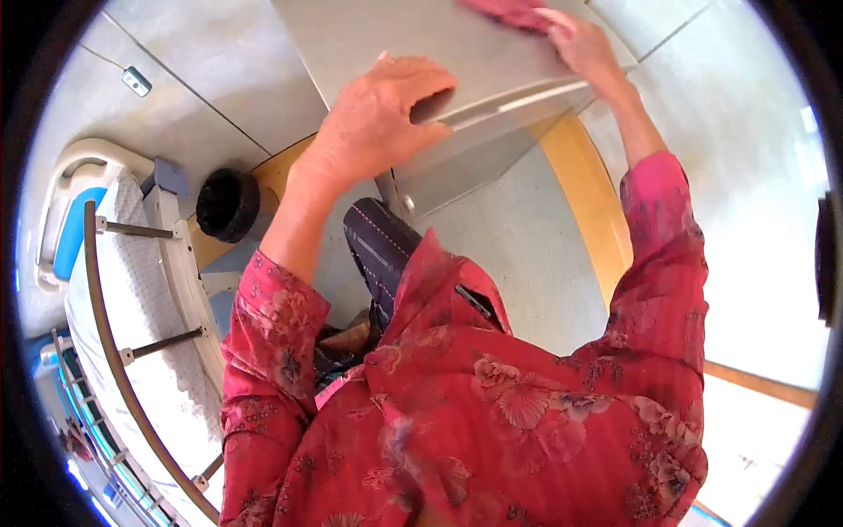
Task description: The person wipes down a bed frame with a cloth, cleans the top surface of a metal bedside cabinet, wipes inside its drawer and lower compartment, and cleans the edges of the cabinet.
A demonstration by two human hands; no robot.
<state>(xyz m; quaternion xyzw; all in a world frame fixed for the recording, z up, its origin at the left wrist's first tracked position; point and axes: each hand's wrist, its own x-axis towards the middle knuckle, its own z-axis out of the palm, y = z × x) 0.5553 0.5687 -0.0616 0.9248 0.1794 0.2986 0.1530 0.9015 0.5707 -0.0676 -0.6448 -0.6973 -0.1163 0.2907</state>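
Observation:
A grey metal cabinet stands against the wall at the top of the head view. My right hand is over the far right part of its top, with the fingers closed on a red cloth. Part of that cloth is cut off by the upper frame edge. My left hand is by the cabinet's front edge, fingers curved and thumb apart, with nothing visible between them. Whether it touches the edge I cannot tell.
At left stands a bed with a metal side rail and white bedding. A black-lined bin is between bed and cabinet. A small device hangs by a cord on the wall. Wooden trim runs along the wall base.

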